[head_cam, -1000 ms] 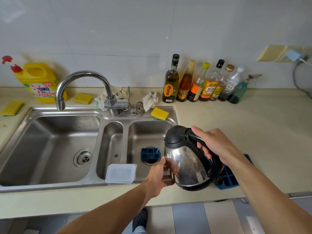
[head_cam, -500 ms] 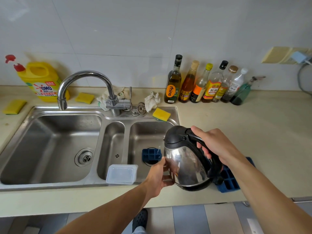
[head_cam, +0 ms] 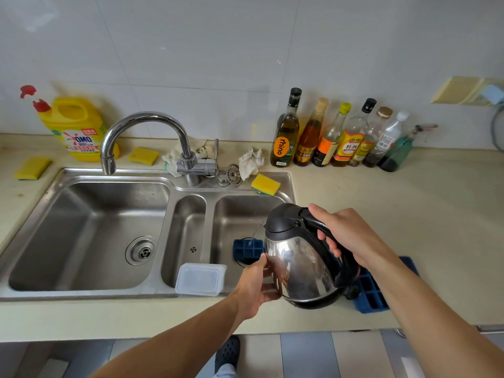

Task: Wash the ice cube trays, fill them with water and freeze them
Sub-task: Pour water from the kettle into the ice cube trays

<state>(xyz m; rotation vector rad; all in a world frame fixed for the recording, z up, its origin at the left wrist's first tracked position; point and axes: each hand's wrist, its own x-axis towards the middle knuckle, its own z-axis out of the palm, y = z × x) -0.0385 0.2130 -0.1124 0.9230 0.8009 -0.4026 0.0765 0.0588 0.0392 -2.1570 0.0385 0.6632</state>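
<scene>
Filling now: right hand grips the kettle handle, left hand, spread flat, props its side, water trickling into the sink tray. Next, probably, the counter tray needs filling.

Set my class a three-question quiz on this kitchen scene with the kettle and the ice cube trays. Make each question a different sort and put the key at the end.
1. True or false: the right hand grips the kettle by its black handle.
2. Where does the ice cube tray under the kettle's spout lie? A: in the small right basin; B: in the large left basin; C: beside the bottles.
3. Short answer: what clear thing sits on the front rim of the sink?
Key: 1 true. 2 A. 3 a plastic container.
</scene>
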